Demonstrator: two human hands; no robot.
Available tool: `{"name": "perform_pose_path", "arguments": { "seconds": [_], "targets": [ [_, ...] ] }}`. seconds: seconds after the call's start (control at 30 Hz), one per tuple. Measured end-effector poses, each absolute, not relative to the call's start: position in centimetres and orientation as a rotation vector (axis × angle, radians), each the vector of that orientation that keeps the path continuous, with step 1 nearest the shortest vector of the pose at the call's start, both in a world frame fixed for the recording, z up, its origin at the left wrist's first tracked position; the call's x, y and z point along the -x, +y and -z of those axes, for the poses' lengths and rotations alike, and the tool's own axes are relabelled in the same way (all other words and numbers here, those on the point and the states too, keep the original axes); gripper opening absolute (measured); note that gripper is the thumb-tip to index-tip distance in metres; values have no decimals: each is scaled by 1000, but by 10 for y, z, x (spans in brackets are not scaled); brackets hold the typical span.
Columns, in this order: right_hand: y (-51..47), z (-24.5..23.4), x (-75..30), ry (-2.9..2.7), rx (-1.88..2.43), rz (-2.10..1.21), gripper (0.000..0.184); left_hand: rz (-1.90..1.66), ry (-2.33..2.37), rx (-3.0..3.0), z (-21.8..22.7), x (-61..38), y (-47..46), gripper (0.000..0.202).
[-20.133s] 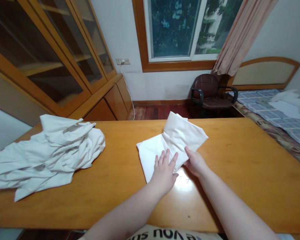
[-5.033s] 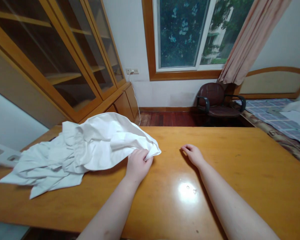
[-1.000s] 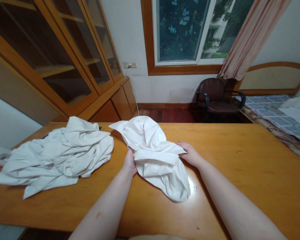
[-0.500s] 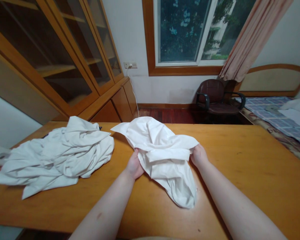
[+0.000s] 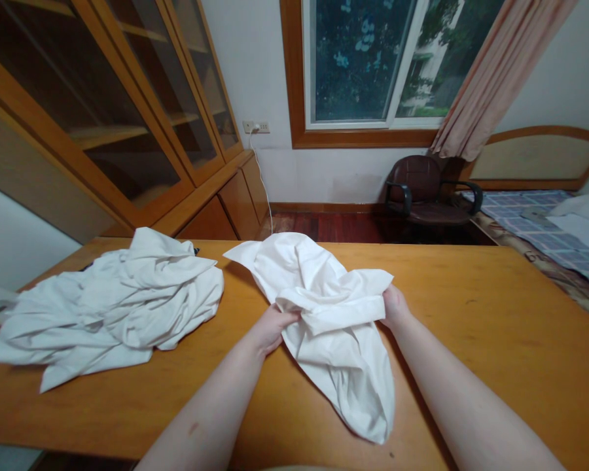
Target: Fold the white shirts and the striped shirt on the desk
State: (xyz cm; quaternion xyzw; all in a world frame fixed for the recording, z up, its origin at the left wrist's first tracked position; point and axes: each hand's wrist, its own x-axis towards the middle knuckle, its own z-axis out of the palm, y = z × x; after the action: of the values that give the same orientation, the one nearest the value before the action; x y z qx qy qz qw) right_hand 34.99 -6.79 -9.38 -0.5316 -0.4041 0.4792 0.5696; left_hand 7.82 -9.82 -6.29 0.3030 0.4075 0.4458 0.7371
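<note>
Hands (image 5: 271, 325) (image 5: 393, 306) grip rumpled white cloth (image 5: 334, 327).

both hands gripping white cloth (image 5: 334, 327), table (image 5: 471, 314)

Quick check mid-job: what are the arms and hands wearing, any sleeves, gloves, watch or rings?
The left hand and right hand are bare, and so are both arms up to the frame edge: no sleeves, gloves, watch or bracelet. No rings show, though the white cloth hides some fingers.
</note>
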Motion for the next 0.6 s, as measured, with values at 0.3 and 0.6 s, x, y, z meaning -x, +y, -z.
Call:
{"name": "perform_pose_path", "arguments": {
  "seconds": [0.3, 0.6],
  "targets": [
    [-67, 79, -347, -715, 1014, -1117, 55, -1213, 1010, -628, 56, -64, -88, 36],
    [-66, 85, -347, -721, 1029, -1384, 55, -1302, 893, -524, 54, -66, -86, 35]
  ]
}}
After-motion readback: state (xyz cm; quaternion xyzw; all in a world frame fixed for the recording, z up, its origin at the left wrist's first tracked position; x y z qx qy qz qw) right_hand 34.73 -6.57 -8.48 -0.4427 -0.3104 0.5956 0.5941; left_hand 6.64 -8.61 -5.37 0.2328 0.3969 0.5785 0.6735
